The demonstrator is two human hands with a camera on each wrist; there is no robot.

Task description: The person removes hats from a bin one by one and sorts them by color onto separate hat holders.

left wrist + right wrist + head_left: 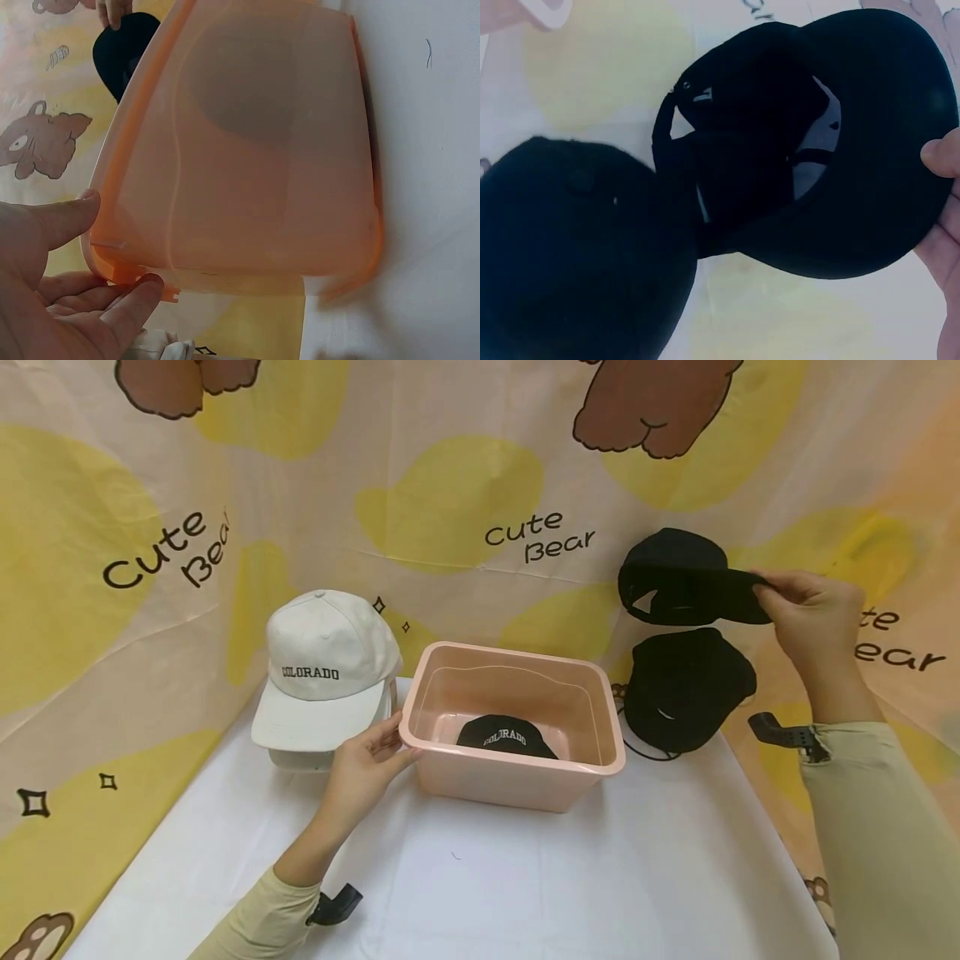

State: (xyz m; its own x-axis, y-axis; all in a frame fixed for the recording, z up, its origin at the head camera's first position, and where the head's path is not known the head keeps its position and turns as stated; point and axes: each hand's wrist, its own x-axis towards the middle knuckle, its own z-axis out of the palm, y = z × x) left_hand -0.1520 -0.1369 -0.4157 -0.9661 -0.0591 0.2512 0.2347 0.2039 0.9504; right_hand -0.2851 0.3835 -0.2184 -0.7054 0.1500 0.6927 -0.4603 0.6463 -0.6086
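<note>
My right hand (813, 610) pinches the brim of a black baseball cap (671, 577), raised just above another black cap (686, 689) on a stand at the right. In the right wrist view the raised cap (870, 142) shows its underside and back strap. My left hand (367, 768) grips the left rim of a pink plastic bin (517, 781), thumb outside and fingers round the corner. Inside the bin lies a black cap (506, 733) with white COLORADO lettering; its lower part is hidden by the front wall.
A white COLORADO cap (330, 652) sits on top of other pale caps left of the bin. Under everything is a white cloth-covered table (487, 885). A patterned curtain (450, 502) closes off the back and sides, near the raised cap.
</note>
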